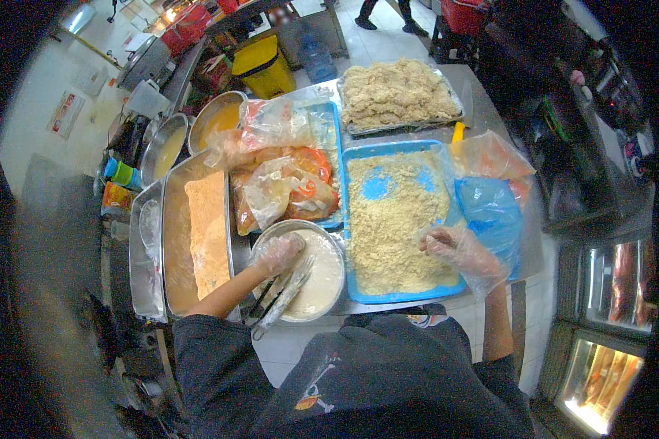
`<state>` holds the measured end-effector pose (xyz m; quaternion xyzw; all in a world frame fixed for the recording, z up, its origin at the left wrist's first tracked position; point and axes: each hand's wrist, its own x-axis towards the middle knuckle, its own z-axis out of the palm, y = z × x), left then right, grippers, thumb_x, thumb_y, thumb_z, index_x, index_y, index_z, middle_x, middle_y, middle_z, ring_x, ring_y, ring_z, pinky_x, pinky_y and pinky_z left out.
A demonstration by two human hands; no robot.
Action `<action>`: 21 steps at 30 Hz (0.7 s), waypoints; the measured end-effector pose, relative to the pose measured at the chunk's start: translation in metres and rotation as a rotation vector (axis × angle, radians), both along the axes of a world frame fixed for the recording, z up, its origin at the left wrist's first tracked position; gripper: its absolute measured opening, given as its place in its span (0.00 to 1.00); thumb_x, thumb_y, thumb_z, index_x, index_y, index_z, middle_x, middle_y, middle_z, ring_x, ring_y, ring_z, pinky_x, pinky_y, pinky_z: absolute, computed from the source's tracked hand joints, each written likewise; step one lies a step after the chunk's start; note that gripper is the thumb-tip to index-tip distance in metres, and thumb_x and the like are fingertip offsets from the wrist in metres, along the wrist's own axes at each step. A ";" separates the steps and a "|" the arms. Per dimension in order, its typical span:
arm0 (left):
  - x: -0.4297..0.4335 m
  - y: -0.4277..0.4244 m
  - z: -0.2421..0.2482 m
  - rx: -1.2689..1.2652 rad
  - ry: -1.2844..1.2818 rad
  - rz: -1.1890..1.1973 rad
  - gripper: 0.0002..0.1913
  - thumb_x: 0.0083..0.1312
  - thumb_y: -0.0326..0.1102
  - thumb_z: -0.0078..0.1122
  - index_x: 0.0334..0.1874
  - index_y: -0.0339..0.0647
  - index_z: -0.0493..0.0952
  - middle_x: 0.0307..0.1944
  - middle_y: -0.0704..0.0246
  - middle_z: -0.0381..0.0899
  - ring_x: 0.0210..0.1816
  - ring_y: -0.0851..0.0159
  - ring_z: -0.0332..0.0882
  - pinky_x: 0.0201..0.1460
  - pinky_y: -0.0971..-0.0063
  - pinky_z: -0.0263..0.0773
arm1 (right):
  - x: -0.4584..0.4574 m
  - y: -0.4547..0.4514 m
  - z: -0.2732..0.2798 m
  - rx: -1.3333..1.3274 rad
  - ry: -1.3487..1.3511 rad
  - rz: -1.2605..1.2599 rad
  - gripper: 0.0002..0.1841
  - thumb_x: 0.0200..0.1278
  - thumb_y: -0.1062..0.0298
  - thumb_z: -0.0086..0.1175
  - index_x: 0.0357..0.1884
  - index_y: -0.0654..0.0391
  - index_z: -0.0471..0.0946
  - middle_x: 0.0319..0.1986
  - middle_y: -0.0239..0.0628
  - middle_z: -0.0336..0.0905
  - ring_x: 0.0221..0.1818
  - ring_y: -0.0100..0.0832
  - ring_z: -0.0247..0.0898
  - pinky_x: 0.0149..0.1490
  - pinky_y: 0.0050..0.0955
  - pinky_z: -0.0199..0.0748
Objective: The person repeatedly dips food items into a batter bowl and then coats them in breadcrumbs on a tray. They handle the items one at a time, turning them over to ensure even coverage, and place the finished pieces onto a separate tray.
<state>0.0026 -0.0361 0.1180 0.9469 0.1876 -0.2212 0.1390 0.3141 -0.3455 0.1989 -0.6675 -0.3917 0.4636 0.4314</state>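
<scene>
My left hand, in a clear plastic glove, hangs over the left rim of a round bowl of pale batter. Its fingers are curled, and I cannot tell whether anything is in them. Metal tongs with dark handles lie slanted across the bowl, coated in batter. Above the right side of a blue tray is my right hand, also gloved, its fingers bent inward; whatever they may hold is hidden. Coarse breadcrumbs fill that tray, with blue bottom showing in patches near the far end.
Left stands a metal pan with orange-tinted flour. Plastic bags of orange-coloured food lie behind the bowl. A heaped tray of breaded pieces is at the back, a blue bag at right. A person's legs show beyond.
</scene>
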 end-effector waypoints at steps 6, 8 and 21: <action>-0.012 -0.008 0.054 -0.373 -0.524 0.301 0.12 0.66 0.37 0.46 0.38 0.35 0.75 0.39 0.54 0.76 0.47 0.52 0.74 0.51 0.63 0.69 | 0.000 0.001 0.001 -0.018 0.080 0.004 0.20 0.65 0.58 0.55 0.51 0.63 0.75 0.41 0.36 0.80 0.45 0.24 0.74 0.52 0.26 0.71; -0.018 -0.010 0.079 -0.363 -0.452 0.390 0.12 0.64 0.37 0.52 0.42 0.36 0.77 0.41 0.58 0.78 0.47 0.57 0.75 0.51 0.66 0.69 | -0.001 0.003 0.000 -0.016 0.141 0.004 0.21 0.65 0.56 0.55 0.52 0.64 0.75 0.42 0.36 0.80 0.47 0.25 0.73 0.54 0.26 0.70; -0.026 -0.016 0.185 -0.019 -0.511 0.540 0.13 0.51 0.36 0.68 0.38 0.39 0.81 0.28 0.62 0.82 0.29 0.64 0.78 0.36 0.71 0.72 | -0.008 0.028 -0.012 -0.067 -0.026 0.154 0.23 0.64 0.52 0.54 0.50 0.61 0.76 0.41 0.39 0.81 0.45 0.30 0.76 0.53 0.30 0.72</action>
